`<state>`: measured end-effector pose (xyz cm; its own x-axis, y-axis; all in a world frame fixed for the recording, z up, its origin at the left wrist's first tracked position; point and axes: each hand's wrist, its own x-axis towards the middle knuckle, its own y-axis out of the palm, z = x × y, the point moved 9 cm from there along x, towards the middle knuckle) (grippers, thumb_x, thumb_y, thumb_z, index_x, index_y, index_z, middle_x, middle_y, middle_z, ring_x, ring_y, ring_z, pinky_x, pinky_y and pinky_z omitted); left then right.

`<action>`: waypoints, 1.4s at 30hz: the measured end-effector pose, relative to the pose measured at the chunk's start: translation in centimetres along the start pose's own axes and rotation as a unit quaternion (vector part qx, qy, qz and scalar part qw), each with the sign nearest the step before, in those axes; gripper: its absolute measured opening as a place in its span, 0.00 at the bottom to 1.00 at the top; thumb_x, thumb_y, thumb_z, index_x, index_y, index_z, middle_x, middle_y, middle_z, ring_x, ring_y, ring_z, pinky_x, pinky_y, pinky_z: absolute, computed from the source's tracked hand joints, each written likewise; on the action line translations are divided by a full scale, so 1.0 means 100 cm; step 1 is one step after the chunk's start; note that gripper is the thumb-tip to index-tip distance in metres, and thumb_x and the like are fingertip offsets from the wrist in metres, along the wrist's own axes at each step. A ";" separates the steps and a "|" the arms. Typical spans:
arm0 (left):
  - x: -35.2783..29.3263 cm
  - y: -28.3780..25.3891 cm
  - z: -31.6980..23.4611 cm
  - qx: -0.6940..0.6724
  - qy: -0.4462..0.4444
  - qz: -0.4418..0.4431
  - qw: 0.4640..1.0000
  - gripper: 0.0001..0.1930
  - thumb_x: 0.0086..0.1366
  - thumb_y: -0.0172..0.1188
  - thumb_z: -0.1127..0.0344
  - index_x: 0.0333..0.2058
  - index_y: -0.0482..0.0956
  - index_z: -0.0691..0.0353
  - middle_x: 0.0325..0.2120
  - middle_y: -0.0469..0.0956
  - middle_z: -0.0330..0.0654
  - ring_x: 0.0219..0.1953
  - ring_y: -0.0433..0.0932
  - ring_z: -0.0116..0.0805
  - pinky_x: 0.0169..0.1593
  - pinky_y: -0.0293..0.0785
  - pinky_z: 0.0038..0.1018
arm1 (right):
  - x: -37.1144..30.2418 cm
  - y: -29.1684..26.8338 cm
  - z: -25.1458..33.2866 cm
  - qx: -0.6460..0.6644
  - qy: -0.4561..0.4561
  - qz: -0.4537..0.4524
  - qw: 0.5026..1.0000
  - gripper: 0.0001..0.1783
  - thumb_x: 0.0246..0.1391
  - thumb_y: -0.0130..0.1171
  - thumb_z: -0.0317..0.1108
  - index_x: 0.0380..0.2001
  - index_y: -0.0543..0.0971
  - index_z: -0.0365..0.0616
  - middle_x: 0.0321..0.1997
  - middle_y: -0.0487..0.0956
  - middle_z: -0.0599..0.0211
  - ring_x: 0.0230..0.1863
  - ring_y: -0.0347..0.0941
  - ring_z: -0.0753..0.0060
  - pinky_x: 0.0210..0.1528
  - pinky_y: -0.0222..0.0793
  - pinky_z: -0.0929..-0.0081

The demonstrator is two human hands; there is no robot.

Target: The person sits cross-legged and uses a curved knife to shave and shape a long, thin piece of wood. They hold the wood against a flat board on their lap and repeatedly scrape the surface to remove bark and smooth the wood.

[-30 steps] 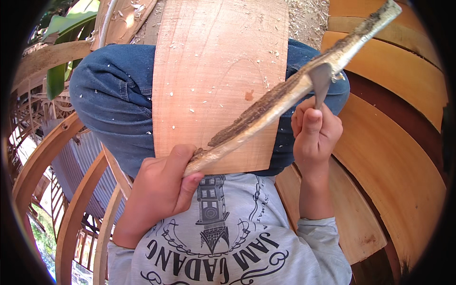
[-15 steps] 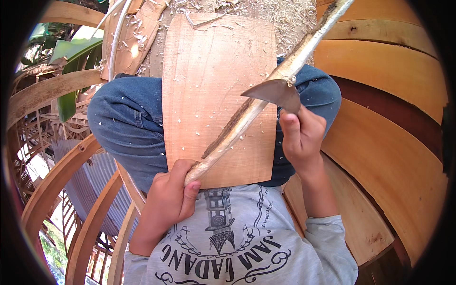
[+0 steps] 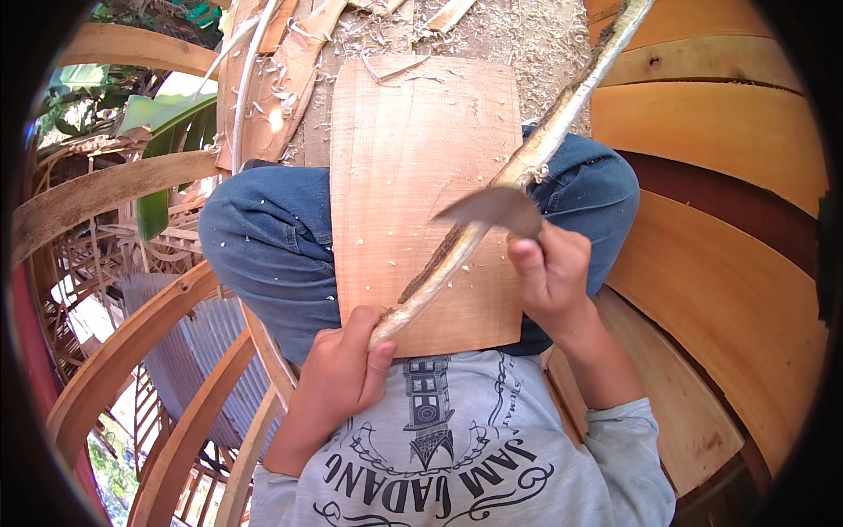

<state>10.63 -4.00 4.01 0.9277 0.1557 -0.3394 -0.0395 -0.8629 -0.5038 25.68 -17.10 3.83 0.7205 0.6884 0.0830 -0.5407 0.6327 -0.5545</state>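
Observation:
A long stick (image 3: 553, 132), pale where its bark is gone and dark along one side, slants across my lap from lower left to upper right. My left hand (image 3: 356, 360) is closed round its near end. In my right hand (image 3: 558, 272) is a knife with a broad curved blade (image 3: 493, 211), slightly blurred; its handle is hidden in my fist. The blade lies across the stick around its middle, and a small curl of shaving (image 3: 534, 176) clings to the stick just beyond. Under the stick a flat wooden board (image 3: 421, 158) rests on my thighs, with small chips on it.
Wood shavings (image 3: 544, 53) litter the plank floor ahead. Loose wood strips (image 3: 294, 79) lie at the upper left. Curved wooden ribs (image 3: 167, 316) stand on the left, with corrugated sheet (image 3: 211, 360) behind them. Planked wall boards (image 3: 702, 255) curve along the right.
The knife blade has slid along the stick toward me, and my right hand has come nearer my body. My left hand still grips the near end. The whole view has shifted slightly.

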 end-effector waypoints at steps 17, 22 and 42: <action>0.000 0.000 -0.003 -0.014 0.014 -0.009 1.000 0.12 0.63 0.51 0.66 0.40 0.68 0.70 0.18 0.72 0.52 0.19 0.75 0.49 0.24 0.69 0.36 | 0.000 -0.006 0.018 -0.049 -0.104 -0.035 0.993 0.21 0.53 0.59 0.45 0.17 0.71 0.38 0.12 0.67 0.60 0.11 0.64 0.64 0.15 0.58 0.73; 0.005 0.003 -0.008 -0.013 0.004 0.006 1.000 0.13 0.64 0.49 0.65 0.41 0.68 0.70 0.19 0.72 0.51 0.18 0.75 0.49 0.25 0.70 0.36 | -0.005 -0.004 0.011 0.001 -0.054 -0.057 0.997 0.22 0.53 0.59 0.46 0.17 0.71 0.37 0.11 0.66 0.59 0.11 0.65 0.63 0.15 0.58 0.73; -0.010 -0.020 0.048 -0.124 0.006 -0.007 0.992 0.16 0.66 0.46 0.58 0.36 0.70 0.68 0.17 0.67 0.43 0.16 0.70 0.38 0.23 0.64 0.28 | -0.011 0.022 -0.005 0.463 0.214 0.217 0.832 0.10 0.50 0.59 0.29 0.34 0.72 0.38 0.27 0.70 0.75 0.22 0.65 0.85 0.25 0.59 0.85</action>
<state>8.00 -0.16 1.53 0.9316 0.1635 -0.3246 0.0641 -0.9530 -0.2961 23.92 -16.65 2.05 0.3524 0.8595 -0.3701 -0.7500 0.4960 0.4377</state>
